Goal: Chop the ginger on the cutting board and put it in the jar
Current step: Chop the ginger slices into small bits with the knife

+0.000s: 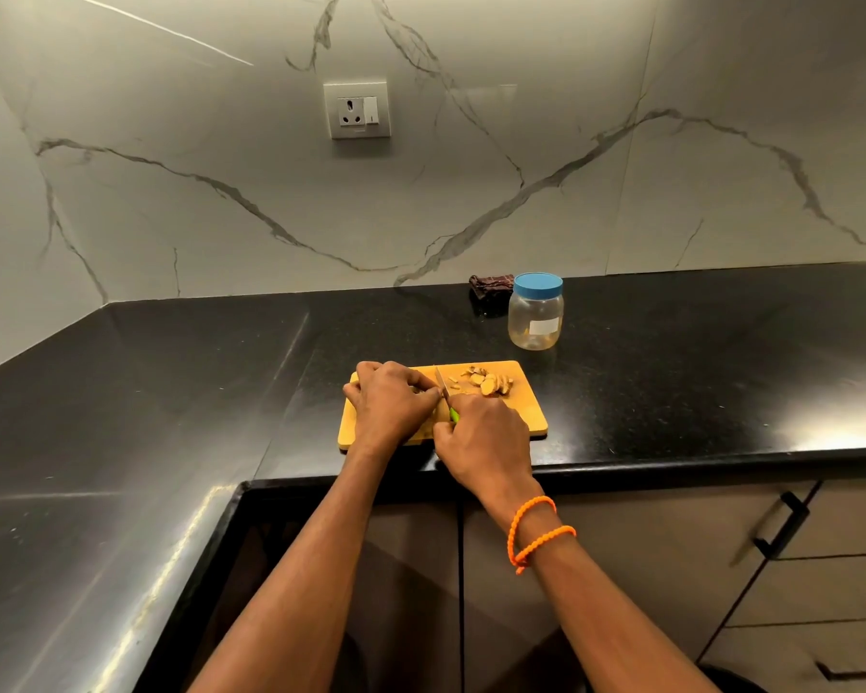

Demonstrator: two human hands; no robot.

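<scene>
Blue-lidded jar [536,312] behind cutting board [526,407]; dark cloth [488,287] beside.

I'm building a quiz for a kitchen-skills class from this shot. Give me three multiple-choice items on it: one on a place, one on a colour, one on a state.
1. Where does the jar stand?
A. on the cutting board
B. on the counter behind the cutting board
C. in the left hand

2. What colour is the jar's lid?
A. red
B. blue
C. white

3. What state is the jar in?
A. lid on, no ginger visible inside
B. open and full of ginger
C. tipped on its side

Answers:
1 B: it sits on the black counter beyond the cutting board's far right corner, apart from it.
2 B: the screw cap is plainly blue.
3 A: the cap is on, and the cut ginger slices still lie on the board while the right hand holds the knife beside the left hand.
</scene>
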